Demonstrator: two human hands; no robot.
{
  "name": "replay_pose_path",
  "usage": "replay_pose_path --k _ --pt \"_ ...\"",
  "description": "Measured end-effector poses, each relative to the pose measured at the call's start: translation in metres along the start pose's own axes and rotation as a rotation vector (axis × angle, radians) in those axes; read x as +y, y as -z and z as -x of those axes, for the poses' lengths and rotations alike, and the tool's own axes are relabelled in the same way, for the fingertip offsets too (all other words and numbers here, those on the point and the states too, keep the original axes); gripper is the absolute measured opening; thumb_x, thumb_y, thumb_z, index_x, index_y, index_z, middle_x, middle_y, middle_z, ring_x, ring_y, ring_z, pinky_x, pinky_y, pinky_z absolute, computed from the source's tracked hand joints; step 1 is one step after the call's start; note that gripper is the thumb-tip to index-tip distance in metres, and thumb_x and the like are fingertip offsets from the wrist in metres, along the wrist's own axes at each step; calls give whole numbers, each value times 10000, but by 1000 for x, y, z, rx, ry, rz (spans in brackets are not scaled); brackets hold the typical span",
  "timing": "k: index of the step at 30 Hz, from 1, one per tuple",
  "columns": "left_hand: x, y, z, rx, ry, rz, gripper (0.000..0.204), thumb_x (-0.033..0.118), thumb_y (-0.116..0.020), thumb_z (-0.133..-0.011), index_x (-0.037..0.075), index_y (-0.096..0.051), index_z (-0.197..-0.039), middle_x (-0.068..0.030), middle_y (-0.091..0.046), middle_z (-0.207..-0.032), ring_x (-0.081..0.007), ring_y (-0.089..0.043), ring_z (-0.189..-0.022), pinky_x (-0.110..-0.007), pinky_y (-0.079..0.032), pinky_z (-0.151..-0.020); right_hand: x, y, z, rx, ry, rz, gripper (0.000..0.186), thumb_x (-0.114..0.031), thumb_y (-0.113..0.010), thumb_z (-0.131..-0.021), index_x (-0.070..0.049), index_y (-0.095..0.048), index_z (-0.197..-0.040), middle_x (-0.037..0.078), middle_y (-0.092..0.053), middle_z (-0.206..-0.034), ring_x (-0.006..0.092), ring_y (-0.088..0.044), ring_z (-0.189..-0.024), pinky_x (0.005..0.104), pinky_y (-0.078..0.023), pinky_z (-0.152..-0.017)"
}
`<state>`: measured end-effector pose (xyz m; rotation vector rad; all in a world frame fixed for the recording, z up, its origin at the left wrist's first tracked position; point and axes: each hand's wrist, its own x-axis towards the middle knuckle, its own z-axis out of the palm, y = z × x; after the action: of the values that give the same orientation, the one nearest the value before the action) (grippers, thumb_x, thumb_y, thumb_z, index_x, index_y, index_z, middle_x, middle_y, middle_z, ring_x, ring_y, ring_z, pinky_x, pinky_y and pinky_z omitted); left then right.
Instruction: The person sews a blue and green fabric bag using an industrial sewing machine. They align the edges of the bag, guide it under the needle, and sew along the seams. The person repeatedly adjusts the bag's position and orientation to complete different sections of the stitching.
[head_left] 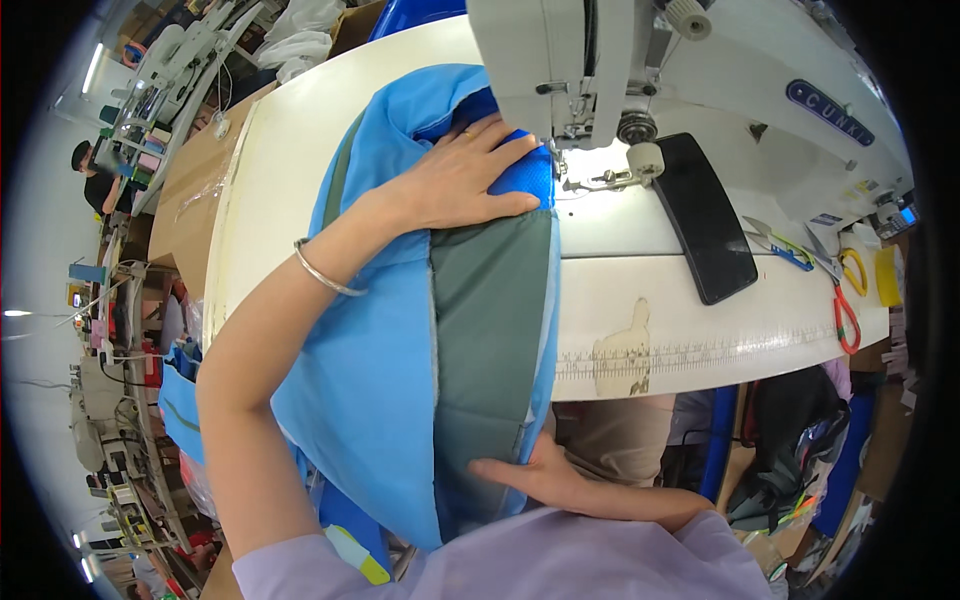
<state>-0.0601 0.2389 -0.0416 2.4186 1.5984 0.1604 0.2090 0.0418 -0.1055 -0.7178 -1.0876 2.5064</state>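
A light blue cloth piece [350, 330] with a grey-green panel [485, 330] spreads over the table edge and down to my lap. My left hand [465, 175] lies flat on its upper part, fingers spread, beside a bright blue mesh patch [525, 185]. Just right of those fingertips, the cloth's edge meets the needle area of a white sewing machine [570, 130]. Lower down, my right hand [540, 470] grips the cloth's right edge, thumb on top and the other fingers hidden beneath.
A black phone [705, 220] rests right of the needle. Beyond it are red-handled scissors [848, 320] and small snips [780, 245]. A printed ruler [680, 355] runs along the table's front edge. Cardboard [190, 200] stands at left; a person [95, 180] is far off there.
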Motion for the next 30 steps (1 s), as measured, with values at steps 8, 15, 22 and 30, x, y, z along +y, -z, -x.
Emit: replay_pose_path --k 8,15,22,30 --pt "4 21 -38 -104 -8 161 646 471 -720 -898 21 -606 -1348 -253 -652 -1262 -439 -579 -1253 -474 -462 -1082 -12 2 -9 84 158 92 375 -159 -800 -937 40 -683 -1233 104 -752 -1142 140 -687 -1019 298 -555 -875" --pt "-5 31 -41 -175 31 86 657 481 -738 -907 18 -598 -1351 -248 -631 -1303 -415 -583 -1236 -447 -463 -1064 -9 -32 -25 81 154 -56 320 -180 -763 -972 39 -690 -1194 94 -748 -1105 125 -665 -1003 295 -538 -867" --pt "21 37 40 229 -182 -22 396 209 -706 -947 28 -652 -1295 -158 -679 -1302 -374 -612 -1259 -441 -485 -1070 12 -16 -7 19 64 31 295 -183 -771 -973 3 -701 -1192 57 -745 -1081 115 -667 -989 290 -541 -851" --pt "63 14 75 209 -178 -46 457 149 -733 -906 48 -642 -1342 -145 -603 -1438 -365 -547 -1360 -490 -437 -1145 10 -49 -14 -106 120 -102 268 -157 -752 -990 -6 -694 -1203 26 -723 -1111 112 -645 -1023 292 -528 -895"
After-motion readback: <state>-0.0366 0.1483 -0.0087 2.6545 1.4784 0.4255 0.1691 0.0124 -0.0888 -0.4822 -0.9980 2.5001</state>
